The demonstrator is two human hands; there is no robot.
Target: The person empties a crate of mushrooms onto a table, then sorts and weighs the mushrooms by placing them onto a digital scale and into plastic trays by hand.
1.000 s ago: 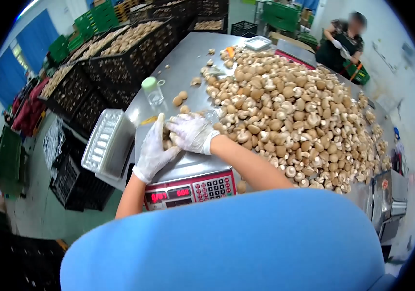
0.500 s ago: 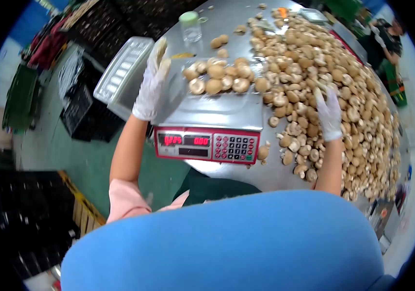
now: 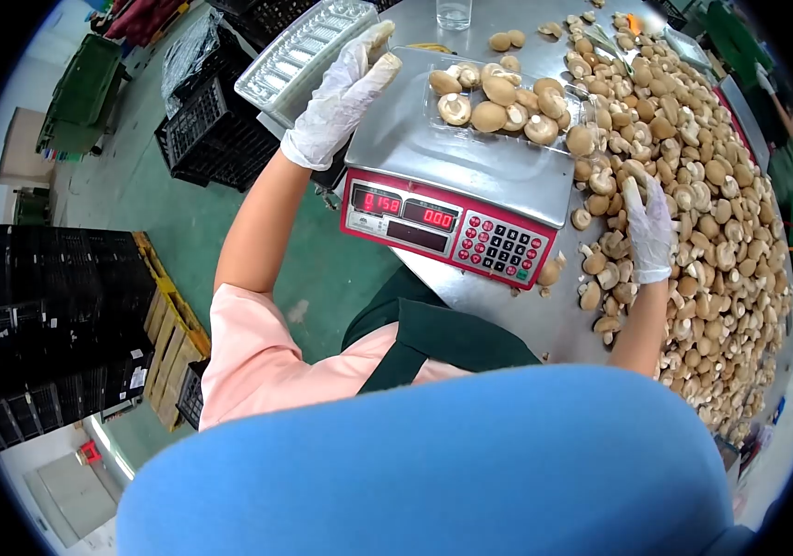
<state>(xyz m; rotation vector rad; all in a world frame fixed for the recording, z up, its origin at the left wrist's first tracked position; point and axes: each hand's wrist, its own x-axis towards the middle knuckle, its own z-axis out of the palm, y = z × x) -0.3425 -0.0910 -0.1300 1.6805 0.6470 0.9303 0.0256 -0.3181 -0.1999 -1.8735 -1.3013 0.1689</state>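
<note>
– what's hidden?
– the cup (image 3: 454,13) is cut off on top. the right hand (image 3: 651,227) has fingers half spread at the mushroom heap (image 3: 707,241); whether they grip any, i can't tell.
– the left hand (image 3: 341,97)?
– straight-fingered, thumb apart, holding nothing visible, by stacked trays (image 3: 299,57).
– any writing?
– the scale (image 3: 470,171) reads 0.158 and 0.00, under mushrooms (image 3: 500,91) in a clear tray (image 3: 500,137).

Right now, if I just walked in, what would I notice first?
Probably the huge heap of brown and white mushrooms on the metal table at the right, with the person's white-gloved right hand at its left side. Next, the red and silver scale beside it, glowing digits in front and a clear plastic tray of mushrooms on top. The big blue shape across the bottom might catch your eye too.
</note>
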